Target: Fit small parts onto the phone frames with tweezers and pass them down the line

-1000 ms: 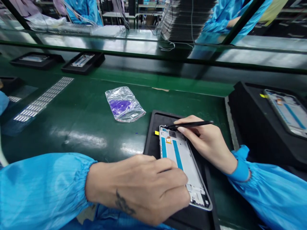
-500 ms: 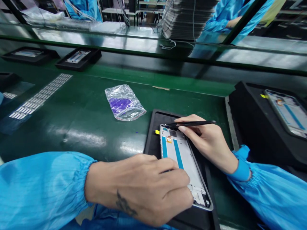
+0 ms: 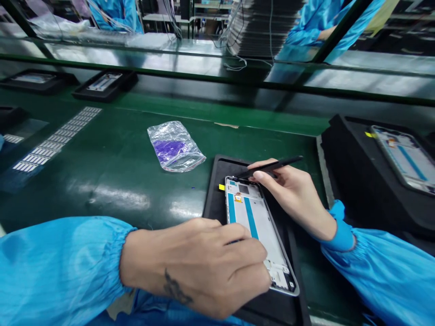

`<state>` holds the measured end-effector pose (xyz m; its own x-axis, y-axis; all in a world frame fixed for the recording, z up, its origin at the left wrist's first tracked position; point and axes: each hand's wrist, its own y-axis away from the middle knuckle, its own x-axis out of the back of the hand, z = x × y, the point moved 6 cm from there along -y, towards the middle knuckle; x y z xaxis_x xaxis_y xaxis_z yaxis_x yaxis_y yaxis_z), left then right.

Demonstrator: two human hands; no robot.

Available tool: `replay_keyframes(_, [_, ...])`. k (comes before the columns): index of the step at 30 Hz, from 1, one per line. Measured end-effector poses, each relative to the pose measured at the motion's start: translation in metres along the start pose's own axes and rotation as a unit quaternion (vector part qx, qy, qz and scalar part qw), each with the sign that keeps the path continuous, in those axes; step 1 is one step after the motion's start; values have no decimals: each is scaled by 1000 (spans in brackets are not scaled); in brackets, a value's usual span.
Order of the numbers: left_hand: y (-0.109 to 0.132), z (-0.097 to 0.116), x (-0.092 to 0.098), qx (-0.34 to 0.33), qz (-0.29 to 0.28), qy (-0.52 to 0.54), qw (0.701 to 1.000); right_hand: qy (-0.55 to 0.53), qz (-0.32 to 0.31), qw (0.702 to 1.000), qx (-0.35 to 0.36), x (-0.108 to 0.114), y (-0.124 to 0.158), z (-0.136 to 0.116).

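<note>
A silver phone frame (image 3: 267, 233) with blue strips lies in a black tray (image 3: 217, 199). Over its lower left part curls my left hand (image 3: 204, 265), closed at the frame's edge, its fingertips hidden. My right hand (image 3: 292, 194) pinches black tweezers (image 3: 277, 166) between thumb and fingers. Their tip reaches down to the frame's top edge; whether anything is between the prongs is too small to tell. A yellow tab (image 3: 222, 187) sticks out at the frame's upper left, and a small orange-and-white part (image 3: 238, 198) sits inside it.
A clear zip bag (image 3: 176, 147) with purple bits lies left of the tray. Farther left is a strip of white labels (image 3: 57, 139). On the right, a black stand (image 3: 353, 172) bears another phone frame (image 3: 404, 156). More trays (image 3: 105, 86) stand along the back rail; people in blue work beyond.
The rear end of the tweezers has risen and they tilt more, with my right hand shifted slightly. The left hand stays at the frame. The whole view has shifted a little.
</note>
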<state>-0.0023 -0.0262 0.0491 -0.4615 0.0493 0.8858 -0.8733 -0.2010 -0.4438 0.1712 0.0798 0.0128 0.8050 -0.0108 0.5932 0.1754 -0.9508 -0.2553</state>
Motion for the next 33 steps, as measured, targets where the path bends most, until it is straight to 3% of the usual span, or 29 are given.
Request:
replay_keyframes(5, [0, 0, 3, -3, 25, 2, 1000, 12, -7, 1000, 28, -2, 0, -2])
replay_keyframes(10, [2, 2, -2, -19, 14, -21, 999, 15, 4, 999, 33, 0, 2, -3])
replay_keyframes(18, [7, -6, -41, -9, -102, -55, 993, -146, 80, 986, -30, 24, 9, -6])
replay_keyframes(21, [7, -6, -39, -2, -112, -51, 992, -157, 105, 982, -26, 34, 15, -11])
replay_keyframes(27, [14, 18, -39, -79, -179, -10, 981, -125, 189, 974, 1, 61, 34, -14])
replay_keyframes(30, [9, 6, -44, -70, -209, -69, 973, -122, 223, 967, -4, 75, 39, -10])
replay_keyframes(33, [-8, -30, -44, -36, -248, -110, 962, -121, 237, 964, -8, 82, 43, -8])
